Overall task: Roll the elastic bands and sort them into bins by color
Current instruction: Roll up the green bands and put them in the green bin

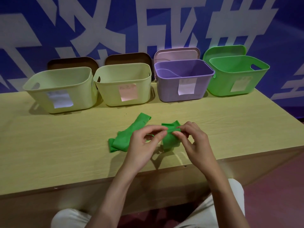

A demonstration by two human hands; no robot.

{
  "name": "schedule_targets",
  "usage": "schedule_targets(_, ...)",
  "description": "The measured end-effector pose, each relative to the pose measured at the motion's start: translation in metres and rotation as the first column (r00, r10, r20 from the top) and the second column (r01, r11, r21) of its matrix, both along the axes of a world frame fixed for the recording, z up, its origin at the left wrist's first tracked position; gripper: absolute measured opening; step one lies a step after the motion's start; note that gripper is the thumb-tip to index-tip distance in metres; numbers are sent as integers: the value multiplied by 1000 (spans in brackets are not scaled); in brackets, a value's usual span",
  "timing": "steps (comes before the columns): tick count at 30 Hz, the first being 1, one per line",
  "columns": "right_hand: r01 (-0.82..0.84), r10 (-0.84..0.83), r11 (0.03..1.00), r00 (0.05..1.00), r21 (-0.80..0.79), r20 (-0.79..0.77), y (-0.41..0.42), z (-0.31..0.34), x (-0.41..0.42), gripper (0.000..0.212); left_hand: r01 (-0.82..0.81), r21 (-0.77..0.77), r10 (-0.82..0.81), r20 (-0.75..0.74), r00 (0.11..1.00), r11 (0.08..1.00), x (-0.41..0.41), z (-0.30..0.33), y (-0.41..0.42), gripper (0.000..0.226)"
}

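Now both hands, left hand (146,137) and right hand (192,137), pinch the green elastic band (170,139) near the tabletop's (65,145) front edge; a slipping pinch could let its springy roll unwind.

Four bins (125,84) stand in a row behind the bands (122,140).

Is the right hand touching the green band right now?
Touching. The head view shows the right hand pinching the green elastic band between thumb and fingers.
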State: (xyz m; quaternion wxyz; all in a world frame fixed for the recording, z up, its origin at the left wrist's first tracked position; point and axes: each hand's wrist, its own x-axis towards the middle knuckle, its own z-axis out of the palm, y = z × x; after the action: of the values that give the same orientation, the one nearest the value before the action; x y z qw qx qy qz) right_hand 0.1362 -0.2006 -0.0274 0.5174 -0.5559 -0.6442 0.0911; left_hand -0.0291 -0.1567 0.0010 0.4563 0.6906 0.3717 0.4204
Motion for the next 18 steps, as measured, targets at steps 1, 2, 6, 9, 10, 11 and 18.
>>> schedule_targets(1,-6,6,1000,1000,-8,-8,0,0,1,18,-2,35,3,-30,1000,999,-1,-1,1,15)
schedule_targets(2,-12,12,1000,1000,-19,-24,0,0,1,19,-23,65,26,-45,999,998,0,-1,2,15)
schedule_targets(6,-73,67,997,975,-19,-213,2,1,-9,22,-143,101,144,1,990,984,6,0,2,16)
schedule_targets(9,-163,141,986,911,-22,-388,1,4,-15,20,-174,107,170,38,985,979,9,4,-1,23)
schedule_targets(10,-170,145,985,901,-24,-408,1,5,-15,19,-181,103,177,47,983,978,8,6,-1,24)
schedule_targets(11,-165,141,986,898,-23,-417,0,6,-15,17,-186,95,182,58,982,978,7,7,-1,24)
schedule_targets(18,-103,107,994,880,35,-463,0,14,-17,21,-144,-175,180,214,960,974,6,14,-7,23)
